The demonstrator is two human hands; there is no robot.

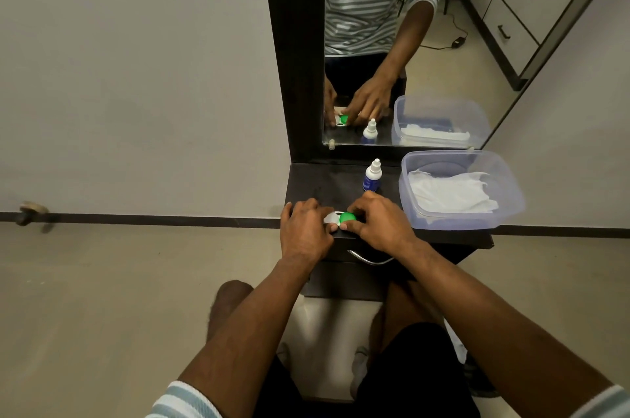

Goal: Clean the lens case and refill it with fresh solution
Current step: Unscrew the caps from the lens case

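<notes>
We hold the lens case (337, 218) at the dresser top's (327, 185) near edge: left hand (305, 230) fingers curl round its white cap (330, 218), right hand (381, 223) pinches the green cap (347, 217). Both caps appear on; cleaning and refilling seemingly remain. Solution bottle (372, 175) stands at 12 o'clock, tissue-lined tub (511, 192) at 2; nothing blocks.
</notes>
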